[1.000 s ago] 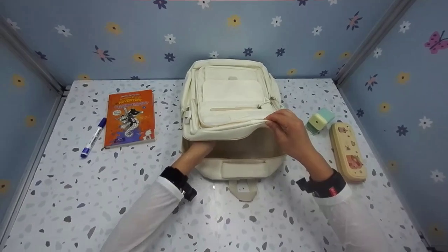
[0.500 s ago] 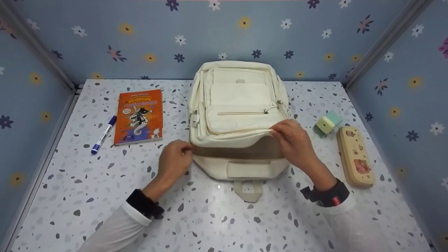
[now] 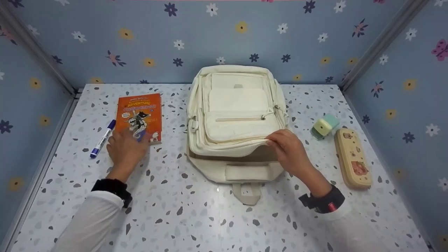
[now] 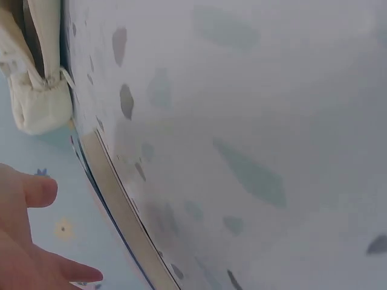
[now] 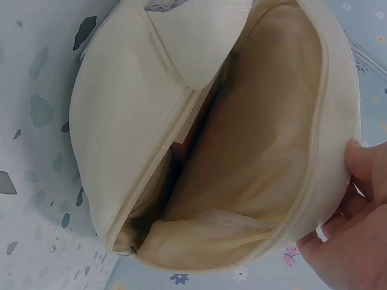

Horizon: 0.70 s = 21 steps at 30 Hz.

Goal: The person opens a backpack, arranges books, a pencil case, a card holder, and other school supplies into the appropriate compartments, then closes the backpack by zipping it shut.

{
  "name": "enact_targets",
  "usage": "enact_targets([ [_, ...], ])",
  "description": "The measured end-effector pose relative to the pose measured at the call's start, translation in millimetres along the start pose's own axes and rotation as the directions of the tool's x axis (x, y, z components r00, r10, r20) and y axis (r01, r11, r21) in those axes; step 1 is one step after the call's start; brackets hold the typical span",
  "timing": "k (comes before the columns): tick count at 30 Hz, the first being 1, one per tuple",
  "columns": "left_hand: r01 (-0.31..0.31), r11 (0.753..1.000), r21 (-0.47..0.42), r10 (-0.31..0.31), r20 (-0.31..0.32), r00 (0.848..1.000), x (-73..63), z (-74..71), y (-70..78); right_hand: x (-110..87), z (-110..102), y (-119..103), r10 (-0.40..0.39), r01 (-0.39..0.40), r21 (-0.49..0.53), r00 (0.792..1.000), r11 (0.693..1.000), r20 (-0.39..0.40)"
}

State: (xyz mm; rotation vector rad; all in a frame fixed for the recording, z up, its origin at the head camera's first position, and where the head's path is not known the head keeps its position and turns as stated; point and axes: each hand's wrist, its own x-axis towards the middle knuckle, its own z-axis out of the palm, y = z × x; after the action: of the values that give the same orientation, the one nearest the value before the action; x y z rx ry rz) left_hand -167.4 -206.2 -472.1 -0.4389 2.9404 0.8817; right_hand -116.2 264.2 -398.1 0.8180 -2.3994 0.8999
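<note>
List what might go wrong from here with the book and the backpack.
Only the right hand holds the backpack open; if its grip slips, the bag could sag shut. The marker lies close beside the book and the left hand, so a sideways sweep might set it rolling.

Cream backpack (image 3: pixel 238 101) (mouth partly open), orange book (image 3: pixel 140 111) flat nearby.

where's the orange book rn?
Head view, left side: the orange book lies on the table between blue marker and cream backpack, left hand over its near edge.
</note>
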Motion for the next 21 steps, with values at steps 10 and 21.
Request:
enact_targets([
  [10, 0.151, 0.987, 0.049, -0.155, 0.096, 0.983, 28.0, -11.6, -20.6, 1.6, 2.4, -2.0, 0.014, -0.013, -0.011, 0.999, 1.000, 0.032],
  [21, 0.280, 0.953, -0.118, -0.268, 0.104, 0.958, 42.6, -18.8, -7.4, -0.5, 0.0, -0.2, 0.023, -0.023, -0.024, 0.999, 0.999, 0.028],
])
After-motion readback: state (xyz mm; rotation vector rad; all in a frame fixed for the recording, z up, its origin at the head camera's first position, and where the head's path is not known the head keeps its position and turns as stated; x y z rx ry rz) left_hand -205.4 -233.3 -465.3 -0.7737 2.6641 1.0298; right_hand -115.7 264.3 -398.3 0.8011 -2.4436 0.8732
